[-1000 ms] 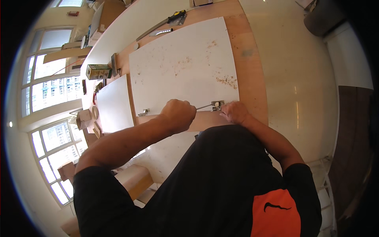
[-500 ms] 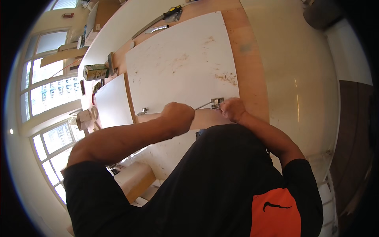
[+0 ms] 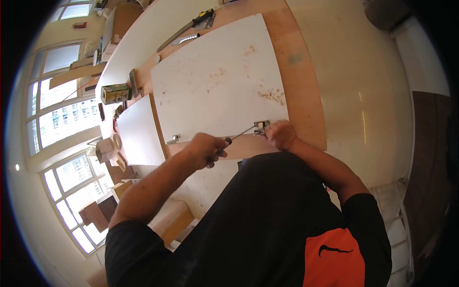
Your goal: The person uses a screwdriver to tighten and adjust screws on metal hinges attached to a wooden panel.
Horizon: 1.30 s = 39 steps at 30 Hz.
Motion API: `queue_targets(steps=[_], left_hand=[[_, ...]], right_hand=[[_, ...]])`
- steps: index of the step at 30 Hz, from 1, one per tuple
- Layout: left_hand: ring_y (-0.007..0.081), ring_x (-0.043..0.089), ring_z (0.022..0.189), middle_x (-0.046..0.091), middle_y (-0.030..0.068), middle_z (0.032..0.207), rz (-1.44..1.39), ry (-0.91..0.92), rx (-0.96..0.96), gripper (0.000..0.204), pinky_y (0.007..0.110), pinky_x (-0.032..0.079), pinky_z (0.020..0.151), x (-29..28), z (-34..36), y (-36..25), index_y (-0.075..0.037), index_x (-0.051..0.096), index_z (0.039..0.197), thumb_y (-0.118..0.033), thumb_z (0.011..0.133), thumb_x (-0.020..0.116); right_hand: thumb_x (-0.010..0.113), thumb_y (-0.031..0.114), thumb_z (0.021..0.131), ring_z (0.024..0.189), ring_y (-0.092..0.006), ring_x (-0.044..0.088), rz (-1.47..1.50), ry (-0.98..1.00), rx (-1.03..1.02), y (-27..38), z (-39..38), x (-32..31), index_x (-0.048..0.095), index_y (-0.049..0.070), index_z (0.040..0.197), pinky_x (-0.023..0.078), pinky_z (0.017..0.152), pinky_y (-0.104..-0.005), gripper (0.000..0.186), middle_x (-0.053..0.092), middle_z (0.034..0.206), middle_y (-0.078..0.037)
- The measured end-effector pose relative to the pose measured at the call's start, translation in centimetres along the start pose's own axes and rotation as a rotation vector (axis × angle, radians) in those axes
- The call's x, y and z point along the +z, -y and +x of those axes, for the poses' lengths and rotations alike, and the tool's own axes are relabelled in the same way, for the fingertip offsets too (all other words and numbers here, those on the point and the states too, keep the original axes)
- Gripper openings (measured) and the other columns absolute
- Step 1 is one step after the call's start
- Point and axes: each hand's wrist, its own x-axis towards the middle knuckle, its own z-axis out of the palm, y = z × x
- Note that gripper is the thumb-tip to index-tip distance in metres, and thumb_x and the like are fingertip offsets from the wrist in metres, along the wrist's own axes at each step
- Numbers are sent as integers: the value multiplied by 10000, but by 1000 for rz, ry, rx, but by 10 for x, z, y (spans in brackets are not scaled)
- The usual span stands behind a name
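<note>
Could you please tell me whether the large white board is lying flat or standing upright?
Flat. The white board lies face up on the wooden table, with sawdust resting on it.

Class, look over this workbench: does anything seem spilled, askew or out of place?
Yes: brown sawdust lies scattered in patches over the white panel, thickest near its right edge, above the hinge. Nothing else stands out; the hand holding the screwdriver looks normal.
</note>
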Motion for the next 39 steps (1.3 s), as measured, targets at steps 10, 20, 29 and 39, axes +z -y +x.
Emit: queue_targets(steps=[10,20,29,39], left_hand=[[294,689,727,676,127,821,1767,-305,1125,300,441,527,653,12,-13,23,21,660,1124,-114,857,641],[145,566,519,698,116,758,-62,39,-34,173,327,409,427,20,-9,9,-6,690,970,-164,899,703],[325,725,759,706,178,862,1889,-215,975,248,425,573,654,21,-14,-11,33,714,1008,-155,848,686],[176,605,610,698,163,871,-237,31,-47,143,387,466,514,22,-13,-5,-2,701,998,-99,895,678]], right_hand=[[721,374,855,727,-270,701,-55,35,24,2,-2,1,717,158,740,545,689,-429,244,709,759,-79],[726,397,860,682,-277,686,2,-39,-41,-1,-3,-1,670,119,699,543,631,-423,326,676,710,-85],[709,395,869,733,-281,711,-20,63,39,2,-3,-1,704,149,732,548,690,-431,282,712,758,-86],[716,358,858,785,-279,719,41,89,52,-4,-3,-3,724,145,761,545,729,-439,234,730,801,-79]])
